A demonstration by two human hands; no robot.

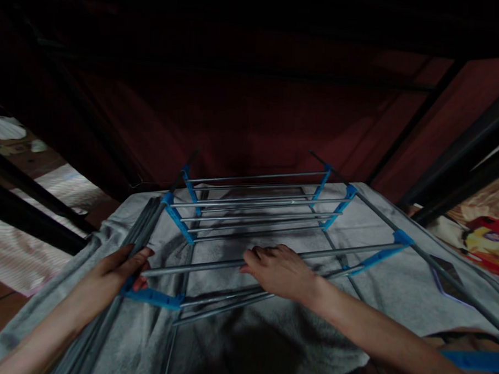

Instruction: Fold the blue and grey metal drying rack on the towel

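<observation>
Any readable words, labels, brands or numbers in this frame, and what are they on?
None can be read.
The red and yellow packet at the right edge bears a small dark patch of print, too blurred to read.
The rack and the grey towel carry no lettering.

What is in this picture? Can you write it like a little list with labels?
Place: dim room, dark red wall behind
Main thing: metal rack of grey rods with blue plastic joints
Under it: grey towel spread flat
Left hand: grips the rack's left side by a blue joint
Right hand: rests on a grey rod in the middle
Right edge: colourful packets, too blurred to tell
</observation>
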